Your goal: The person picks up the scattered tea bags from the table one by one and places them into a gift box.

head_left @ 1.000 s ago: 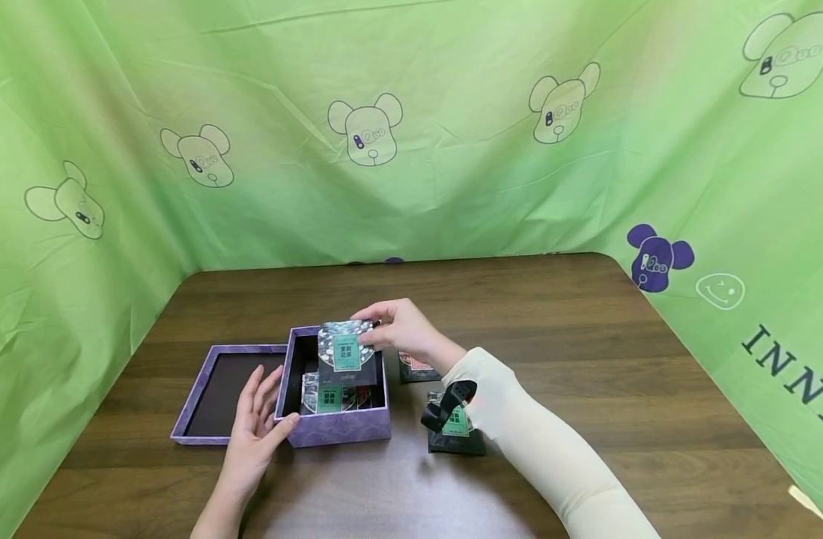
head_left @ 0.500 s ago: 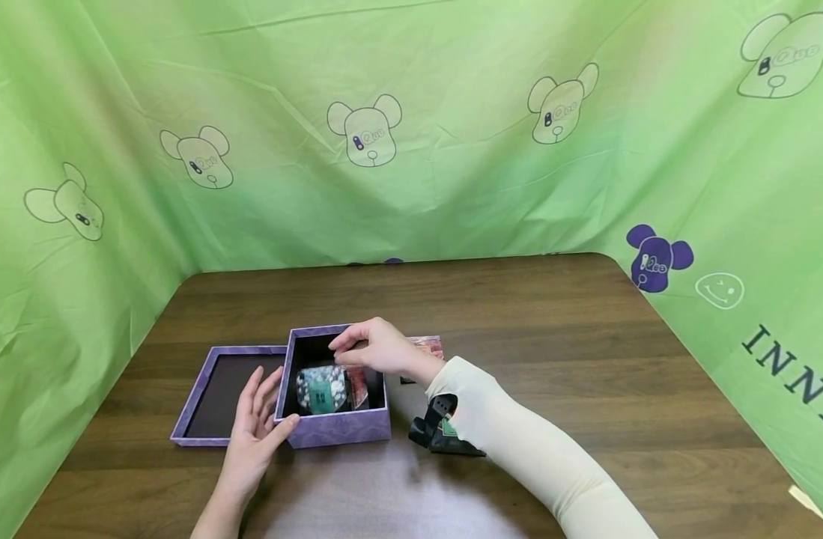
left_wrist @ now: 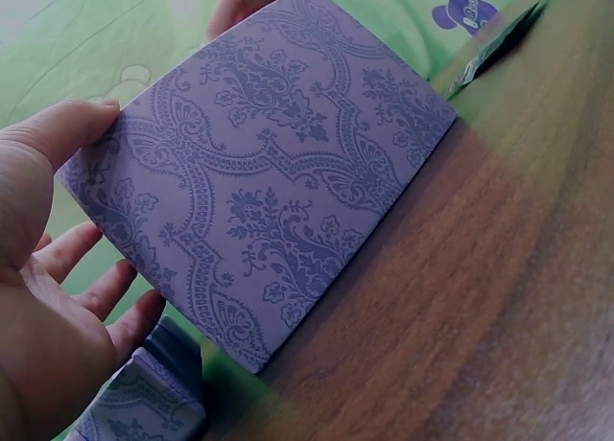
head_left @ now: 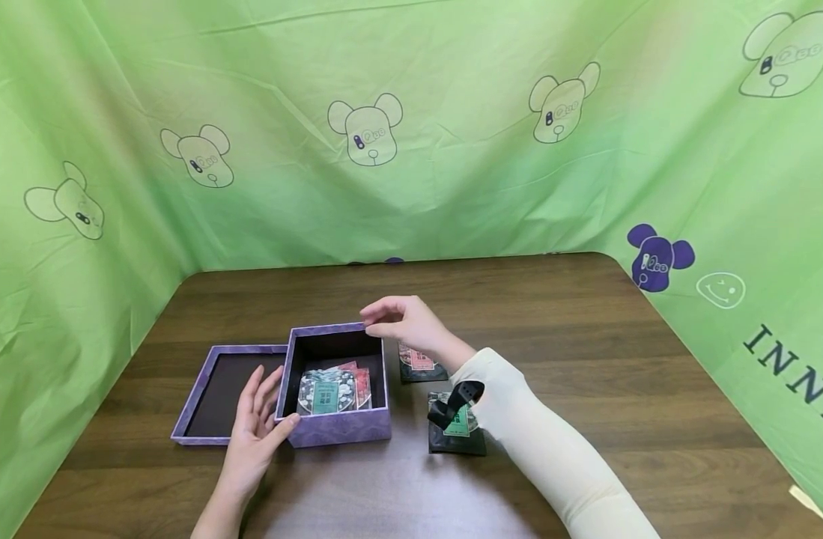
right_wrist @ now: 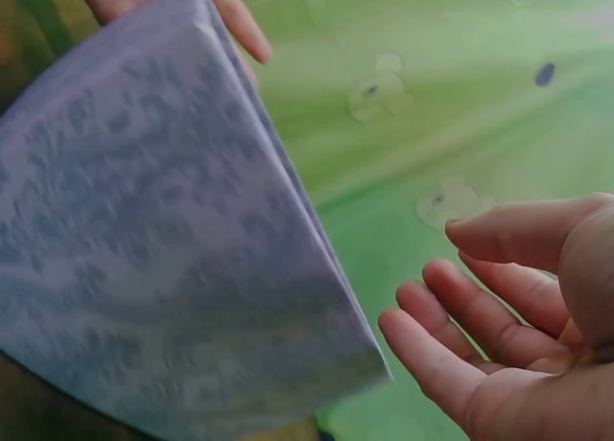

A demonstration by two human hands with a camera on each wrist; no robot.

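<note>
We hold our right hand (head_left: 404, 322) empty, its grip loosely apart, above the far right corner of the purple box (head_left: 335, 428). Just right of the box lies a red packet (head_left: 421, 363), nearer this hand. Our left hand (head_left: 256, 419) rests flat on the box's left wall.

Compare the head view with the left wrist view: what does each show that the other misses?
Head view only: the packets lying inside the purple box, its lid alongside, and the right hand empty above the far rim. Left wrist view only: the ornate pattern on the box's outer wall, close up. Both: the left hand resting against the box, and the wooden table.
</note>
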